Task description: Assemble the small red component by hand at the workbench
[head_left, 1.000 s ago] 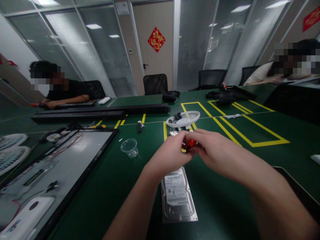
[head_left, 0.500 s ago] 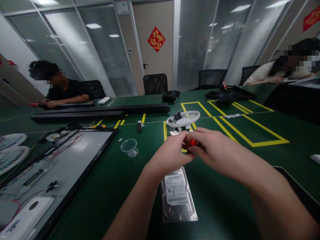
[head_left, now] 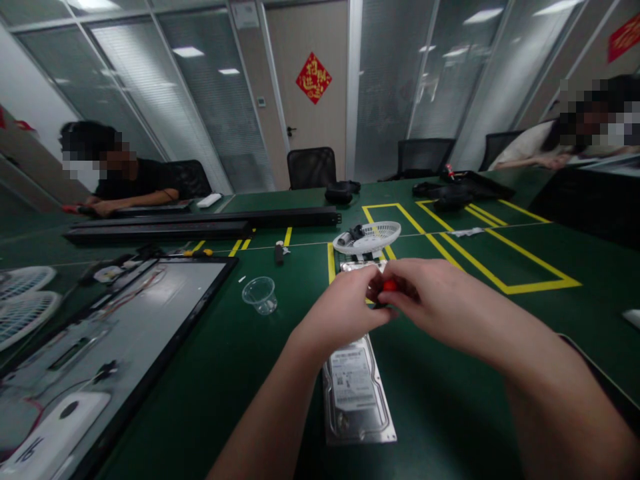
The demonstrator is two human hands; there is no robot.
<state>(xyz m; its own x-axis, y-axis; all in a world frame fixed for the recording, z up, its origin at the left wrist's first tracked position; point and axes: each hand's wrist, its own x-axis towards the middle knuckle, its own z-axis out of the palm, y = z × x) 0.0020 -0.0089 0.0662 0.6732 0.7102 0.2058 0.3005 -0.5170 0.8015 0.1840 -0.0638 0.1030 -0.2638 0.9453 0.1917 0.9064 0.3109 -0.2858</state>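
Observation:
My left hand [head_left: 347, 303] and my right hand [head_left: 433, 290] meet in front of me, fingers bent together around a small red and dark object [head_left: 390, 285]. Most of it is hidden, so its kind does not show. Just below the hands a silver hard drive [head_left: 356, 400] lies label up on the green table, its far end covered by my left hand. Behind my fingers a second metal part [head_left: 350, 266] shows in part, close to a white plastic basket [head_left: 393, 235] with dark and silver pieces in it.
A clear plastic cup [head_left: 260, 293] stands left of the hands. An opened flat panel with wires [head_left: 165, 300] lies at the left, a white box [head_left: 65, 433] on it. Long black bars [head_left: 200, 223] lie farther back. Two people sit across the table, left and right.
My right hand has shifted slightly, and more of the red object shows between the fingers. The hard drive and other things stay in place.

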